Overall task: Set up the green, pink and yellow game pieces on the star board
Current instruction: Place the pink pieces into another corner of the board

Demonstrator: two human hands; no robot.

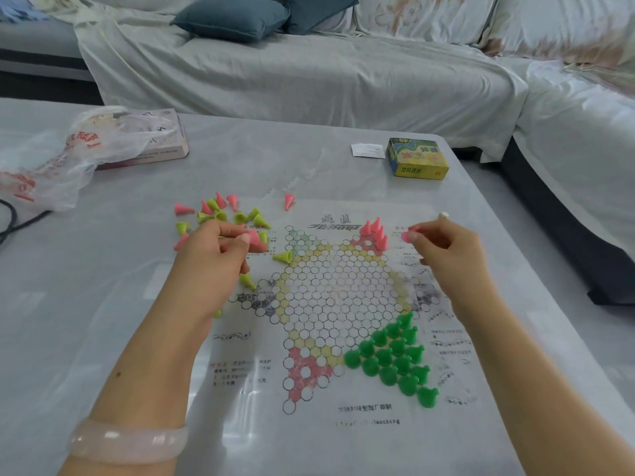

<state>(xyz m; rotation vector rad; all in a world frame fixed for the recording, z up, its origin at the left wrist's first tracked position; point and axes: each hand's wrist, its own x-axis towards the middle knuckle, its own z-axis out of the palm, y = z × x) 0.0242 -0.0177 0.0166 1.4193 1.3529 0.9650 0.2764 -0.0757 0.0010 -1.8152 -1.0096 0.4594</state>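
Both my hands pinch pink pieces over the star board.

My left hand (pixel 220 249) grips a pink piece (pixel 253 237) between thumb and fingertips at the board's upper-left edge, beside the loose heap of pink and yellow pieces (pixel 220 211) lying on the tabletop (pixel 103 304). My right hand (pixel 446 249) pinches another pink piece (pixel 409 235) just right of the upper-right star point, where a small cluster of pink pieces (pixel 374 233) stands upright. The green pieces (pixel 395 355) fill the lower-right point of the star board (pixel 330 304). Two yellow pieces (pixel 283 257) lie tipped on the paper near my left hand. A yellow box (pixel 417 159) and a white slip (pixel 367 150) sit at the far right of the tabletop, a plastic bag (pixel 68 156) over a flat box (pixel 165 142) at the far left.
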